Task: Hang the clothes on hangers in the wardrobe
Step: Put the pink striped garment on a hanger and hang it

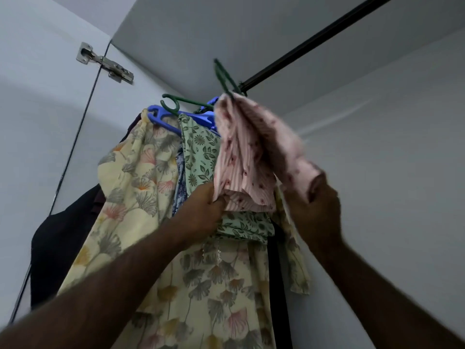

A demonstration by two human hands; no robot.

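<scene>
Wardrobe corner, dark rail point(314, 44) overhead. Left hand point(201, 212), right hand point(314, 210): fingers pinch pink garment point(246, 152) low, likely steadying it so green hanger point(225, 76) seats.

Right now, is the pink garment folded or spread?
Folded: pink garment doubled over the green hanger, left hand and right hand gripping its ends.

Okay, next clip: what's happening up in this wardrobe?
A person reaches up into the wardrobe with both hands on a pink striped garment that sits on a green hanger. The left hand grips its lower edge, and the right hand holds its other end. The hanger is up by the black rail, but blur hides whether it is hooked on. A yellow floral garment and a green leaf-print garment hang beside it.
</scene>
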